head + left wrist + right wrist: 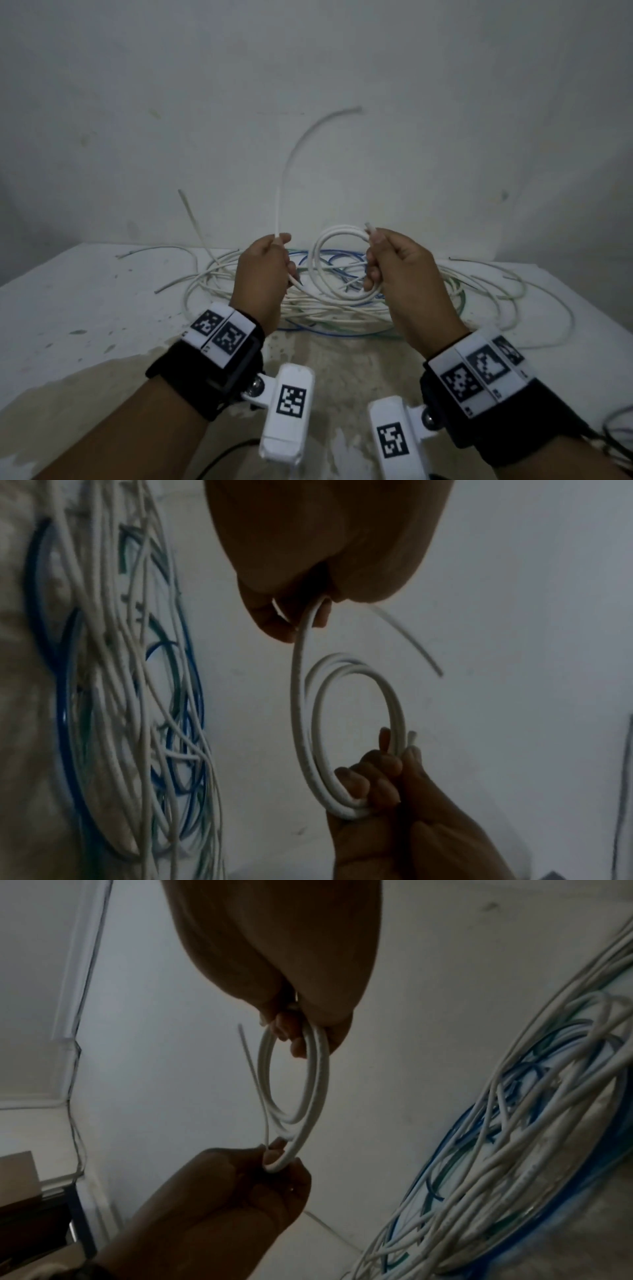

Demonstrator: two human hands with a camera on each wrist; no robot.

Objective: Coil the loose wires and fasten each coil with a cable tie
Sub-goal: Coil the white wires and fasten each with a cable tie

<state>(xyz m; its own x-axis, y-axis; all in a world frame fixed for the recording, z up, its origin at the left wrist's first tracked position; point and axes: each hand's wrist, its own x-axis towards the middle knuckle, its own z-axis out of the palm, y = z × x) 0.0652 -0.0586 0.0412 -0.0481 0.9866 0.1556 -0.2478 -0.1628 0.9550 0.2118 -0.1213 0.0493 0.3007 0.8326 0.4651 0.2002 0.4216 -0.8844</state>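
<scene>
White wire coil (337, 263), two or three loops, held up in the air above the table (85, 308), between both hands. Gripped at its right side by the right hand (397, 274), fingers (383, 775) curled round the bunched loops, a cut end poking up just past the thumb. Fed from the left by the left hand (263, 270), fingers (274, 1153) closed in a pinch on the same wire where it leaves the coil. Loose tail of wire (294, 154) rising from the left fist, arching up and to the right against the wall (445, 102). Below and beyond the hands, lying on the table: tangled pile of wires (342, 315), mostly white, with blue and green strands mixed in, spreading left and right. Black wrist straps with white marker blocks on both forearms, nearest the camera.
</scene>
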